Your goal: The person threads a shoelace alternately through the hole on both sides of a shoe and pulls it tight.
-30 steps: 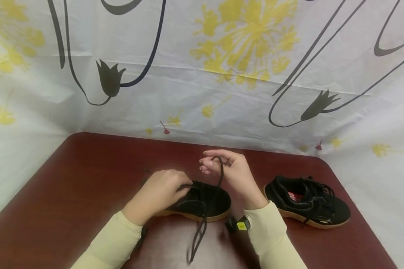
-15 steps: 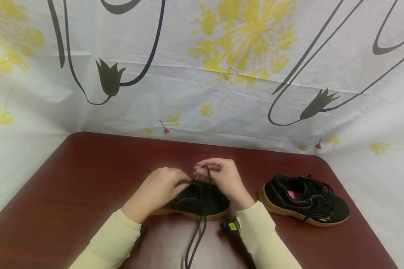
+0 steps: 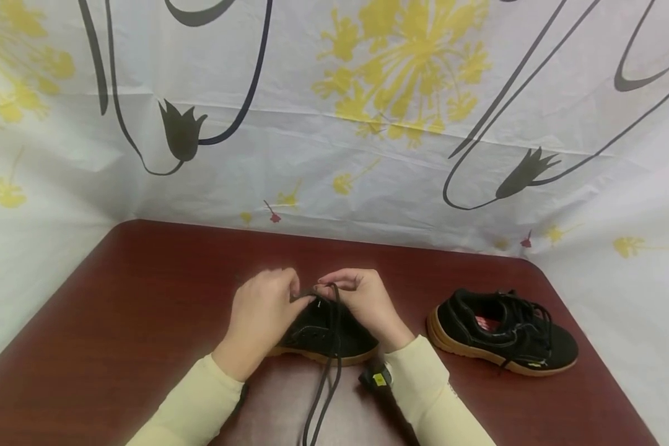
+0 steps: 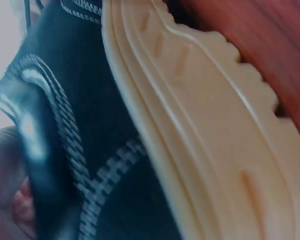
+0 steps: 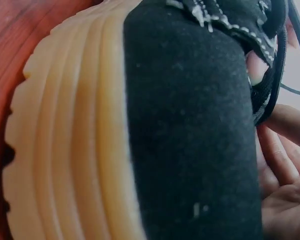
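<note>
**Mia:** What is closest to us?

**Ben:** Two pale yellow sleeves (image 3: 189,406), and two ends of the black lace (image 3: 319,402) hanging toward the near edge of the red-brown table (image 3: 117,322). Just past them sits the black shoe (image 3: 326,331) with a tan sole, in the middle of the table.

**Mia:** What are the hands doing?

**Ben:** Both are on top of that shoe, almost touching each other. The left hand (image 3: 262,313) pinches the lace with curled fingers. The right hand (image 3: 365,300) has its fingers curled round the lace too.

**Mia:** Is there room to move?

**Ben:** Yes. The table is bare on the left side. On the right, a second black shoe (image 3: 502,337) sits well apart from the hands, near the rounded right edge. Behind the table's far edge hangs a white sheet (image 3: 334,155) with yellow flowers.

**Mia:** Do the wrist cameras show more?

**Ben:** They show the sole's ridges (image 4: 200,125) and white stitching (image 5: 215,20) up close, which the head view does not. The right one shows fingers (image 5: 285,150) next to the lace. Neither shows the second shoe.
</note>
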Tool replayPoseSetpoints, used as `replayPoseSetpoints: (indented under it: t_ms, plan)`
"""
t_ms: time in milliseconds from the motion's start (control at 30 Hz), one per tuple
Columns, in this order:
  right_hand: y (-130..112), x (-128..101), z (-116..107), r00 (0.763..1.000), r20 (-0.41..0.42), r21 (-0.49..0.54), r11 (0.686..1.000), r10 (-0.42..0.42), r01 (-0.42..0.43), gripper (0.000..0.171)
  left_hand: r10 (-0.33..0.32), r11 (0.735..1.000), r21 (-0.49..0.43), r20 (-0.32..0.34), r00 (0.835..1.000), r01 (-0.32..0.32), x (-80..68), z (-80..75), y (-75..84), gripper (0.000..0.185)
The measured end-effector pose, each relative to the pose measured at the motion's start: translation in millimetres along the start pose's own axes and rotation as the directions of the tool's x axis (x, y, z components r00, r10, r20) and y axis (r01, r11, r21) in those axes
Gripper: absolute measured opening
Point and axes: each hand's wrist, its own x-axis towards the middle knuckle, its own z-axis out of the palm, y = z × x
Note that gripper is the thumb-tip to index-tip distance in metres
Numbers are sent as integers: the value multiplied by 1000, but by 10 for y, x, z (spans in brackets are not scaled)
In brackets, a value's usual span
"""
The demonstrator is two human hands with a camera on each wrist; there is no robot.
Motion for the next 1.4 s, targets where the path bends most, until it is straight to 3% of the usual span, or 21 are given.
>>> replayPoseSetpoints:
  t_ms: [100, 200, 300, 433, 500, 567, 767, 900, 1033, 1133, 1300, 1400]
  plan:
    - [-5, 2, -4, 1000, 18, 6, 1000, 6, -6, 18, -65, 992, 104, -6, 998, 65, -42, -20, 51, 44]
    - [-4, 7, -7, 999, 35, 9, 1000, 15, -15, 19, -93, 990, 109, 52, 994, 87, -48, -32, 84, 49]
    - [3, 12, -11, 998, 60, 16, 1000, 24, -25, 20, -101, 995, 20, 145, 984, 100, -36, -39, 90, 37]
    - [-3, 1, -14, 995, 99, 33, 999, 13, -16, 21, -165, 973, -112, 285, 944, 204, 0, -47, 96, 18]
    - [-13, -6, -16, 995, 99, 26, 1000, 5, -8, 20, -194, 960, -131, 322, 927, 246, 22, -27, 103, 17]
    - [-20, -18, -18, 996, 90, 12, 1000, 6, -7, 20, -210, 954, -135, 331, 920, 266, 41, 10, 114, 12]
    - [-1, -42, -43, 996, 88, -5, 1000, 25, -25, 21, -191, 962, -130, 308, 932, 240, 37, 63, 155, 6]
    - [56, -25, -108, 984, 179, -29, 999, -13, 19, 23, -154, 967, -139, 336, 929, 211, 18, 41, 143, 6]
    - [136, -4, -220, 936, 342, -53, 993, -83, 107, 33, -111, 973, -142, 405, 907, 183, 9, -24, 113, 9]
    - [173, -3, -296, 900, 415, -51, 985, -130, 166, 41, -91, 970, -161, 458, 884, 183, 9, -82, 103, 10]
    - [231, -14, -359, 882, 436, -44, 975, -179, 220, 46, -92, 954, -199, 520, 849, 225, 28, -183, 65, 9]
    - [262, -9, -347, 886, 422, -71, 967, -194, 246, 39, -93, 952, -200, 530, 843, 231, 48, -252, 28, 10]
